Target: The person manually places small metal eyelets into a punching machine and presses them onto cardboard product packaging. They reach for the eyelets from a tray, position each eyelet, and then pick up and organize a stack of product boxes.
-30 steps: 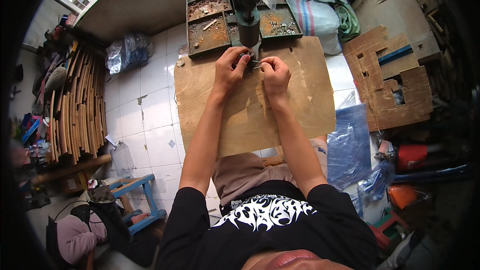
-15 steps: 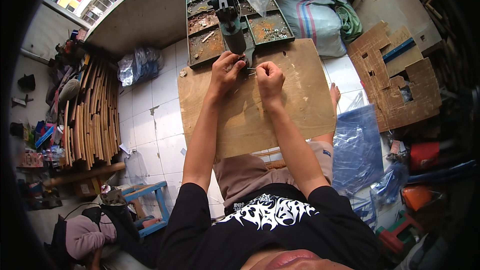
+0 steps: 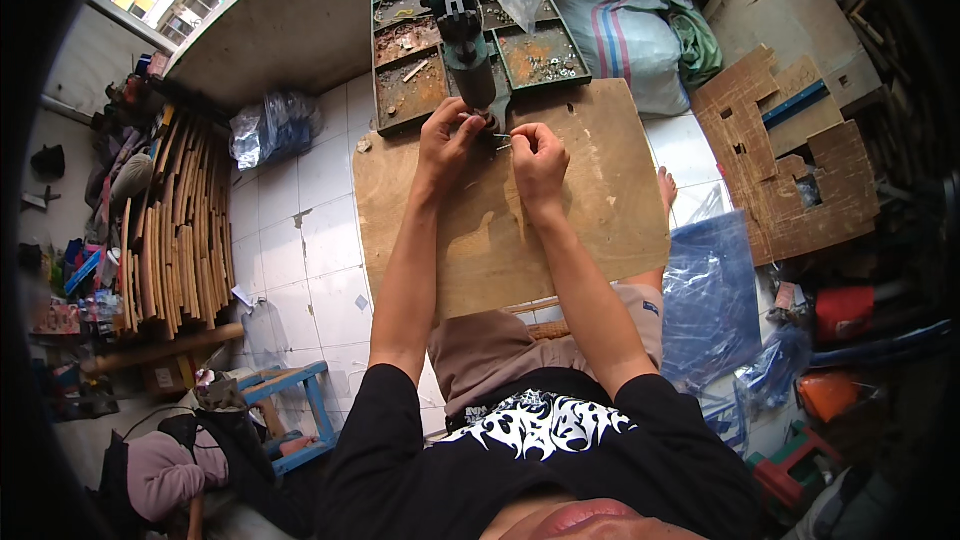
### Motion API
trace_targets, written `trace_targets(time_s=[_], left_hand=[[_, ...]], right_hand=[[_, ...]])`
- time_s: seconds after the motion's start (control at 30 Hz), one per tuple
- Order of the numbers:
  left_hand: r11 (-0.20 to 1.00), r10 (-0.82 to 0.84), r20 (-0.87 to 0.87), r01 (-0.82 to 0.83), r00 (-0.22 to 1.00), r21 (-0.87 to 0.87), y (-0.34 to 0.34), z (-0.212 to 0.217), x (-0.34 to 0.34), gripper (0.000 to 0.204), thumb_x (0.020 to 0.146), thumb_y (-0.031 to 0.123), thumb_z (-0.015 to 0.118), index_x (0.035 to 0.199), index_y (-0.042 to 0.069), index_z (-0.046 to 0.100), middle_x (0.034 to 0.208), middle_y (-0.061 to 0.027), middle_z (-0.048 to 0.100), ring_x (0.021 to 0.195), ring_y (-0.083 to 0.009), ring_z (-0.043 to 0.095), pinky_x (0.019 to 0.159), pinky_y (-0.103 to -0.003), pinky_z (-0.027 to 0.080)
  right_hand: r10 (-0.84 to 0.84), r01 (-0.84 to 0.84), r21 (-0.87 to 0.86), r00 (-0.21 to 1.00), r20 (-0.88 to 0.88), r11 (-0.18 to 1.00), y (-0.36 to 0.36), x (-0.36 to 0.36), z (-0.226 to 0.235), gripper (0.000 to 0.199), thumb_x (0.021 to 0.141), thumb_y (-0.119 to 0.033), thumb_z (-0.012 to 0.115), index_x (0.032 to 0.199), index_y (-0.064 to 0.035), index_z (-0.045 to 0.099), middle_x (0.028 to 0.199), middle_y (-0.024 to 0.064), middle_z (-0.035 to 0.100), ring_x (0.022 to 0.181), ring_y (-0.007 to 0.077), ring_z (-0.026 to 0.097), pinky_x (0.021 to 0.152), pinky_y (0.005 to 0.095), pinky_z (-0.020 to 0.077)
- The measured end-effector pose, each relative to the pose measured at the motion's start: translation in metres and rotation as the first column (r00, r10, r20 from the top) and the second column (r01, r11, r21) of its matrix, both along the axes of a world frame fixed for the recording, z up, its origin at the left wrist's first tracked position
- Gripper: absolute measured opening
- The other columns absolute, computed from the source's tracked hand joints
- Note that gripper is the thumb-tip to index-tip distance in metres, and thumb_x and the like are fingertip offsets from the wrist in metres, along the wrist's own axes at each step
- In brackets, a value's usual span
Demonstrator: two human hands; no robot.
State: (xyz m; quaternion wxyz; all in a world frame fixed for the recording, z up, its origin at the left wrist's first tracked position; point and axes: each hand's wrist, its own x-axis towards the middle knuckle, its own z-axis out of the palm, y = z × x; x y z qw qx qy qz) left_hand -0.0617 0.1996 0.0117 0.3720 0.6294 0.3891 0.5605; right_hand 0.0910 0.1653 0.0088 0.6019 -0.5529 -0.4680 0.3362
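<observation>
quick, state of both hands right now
Left hand: by the machine; cannot tell whether it holds anything.
Right hand: closed, holding a thin piece.

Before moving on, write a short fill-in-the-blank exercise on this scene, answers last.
The person's bare left hand and bare right hand are over a flat brown board made of ____.
A thin silvery metal piece is pinched in the ____ hand.
The white woven sack has red and ____ stripes.
Answers: wood; right; blue.
</observation>
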Motion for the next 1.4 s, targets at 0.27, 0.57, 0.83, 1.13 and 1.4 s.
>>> trace_targets(time_s=[0.27, 0.57, 0.83, 1.13, 1.4], left_hand=[[0.999, 0.006, 0.023, -0.007, 1.000, 0.050, -0.002, -0.008, -0.007, 0.023, 0.090, 0.010, 0.069, 0.109, -0.002, 0.065, 0.103, -0.0059, 0.062, 0.094, -0.0139, 0.061, 0.084, -0.026, 0.048], [1.000, -0.005, 0.151, 0.007, 0.989, -0.016, -0.004, -0.012, -0.011, 0.034, 0.093, 0.022, 0.069, 0.117, -0.002, 0.062, 0.108, 0.0000, 0.061, 0.095, -0.0068, 0.056, 0.086, -0.021, 0.044], [0.996, 0.051, 0.295, -0.028, 0.954, -0.083, -0.003, -0.009, -0.012, 0.028, 0.092, 0.013, 0.069, 0.116, 0.000, 0.063, 0.102, -0.0020, 0.065, 0.092, -0.0080, 0.061, 0.081, -0.021, 0.048], [0.991, 0.113, 0.320, -0.081, 0.941, -0.110, 0.000, -0.010, -0.014, 0.027, 0.092, 0.015, 0.070, 0.114, 0.001, 0.064, 0.099, -0.0017, 0.066, 0.089, -0.0082, 0.062, 0.080, -0.021, 0.048], [0.989, 0.124, 0.309, -0.092, 0.943, -0.114, -0.002, -0.010, -0.016, 0.024, 0.093, 0.013, 0.068, 0.115, 0.002, 0.065, 0.100, 0.0019, 0.066, 0.089, -0.0047, 0.058, 0.080, -0.019, 0.046]], right_hand=[[0.004, -0.004, 0.001, 0.999, 0.040, 1.000, 0.000, -0.005, -0.004, 0.012, 0.086, -0.010, 0.064, 0.090, -0.0006, 0.069, 0.073, 0.0110, 0.068, 0.064, 0.0181, 0.064, 0.063, 0.0324, 0.0508], [-0.034, 0.037, -0.031, 0.996, 0.085, 0.999, 0.000, -0.008, -0.003, 0.011, 0.086, -0.010, 0.064, 0.090, -0.0010, 0.070, 0.074, 0.0091, 0.069, 0.063, 0.0156, 0.063, 0.062, 0.0307, 0.0506], [-0.029, 0.029, 0.012, 0.999, 0.045, 1.000, 0.002, -0.011, -0.003, 0.009, 0.090, -0.008, 0.066, 0.095, -0.0007, 0.070, 0.078, 0.0069, 0.069, 0.067, 0.0119, 0.061, 0.063, 0.0279, 0.0483], [-0.042, 0.042, 0.045, 0.999, -0.008, 0.998, 0.001, -0.013, -0.004, 0.010, 0.091, -0.007, 0.067, 0.097, -0.0004, 0.070, 0.078, 0.0057, 0.069, 0.069, 0.0101, 0.059, 0.063, 0.0272, 0.0474], [-0.117, 0.111, 0.062, 0.987, 0.111, 0.992, 0.001, -0.019, 0.000, 0.009, 0.090, -0.007, 0.067, 0.095, 0.0000, 0.069, 0.079, 0.0092, 0.069, 0.068, 0.0141, 0.062, 0.064, 0.0291, 0.0485]])
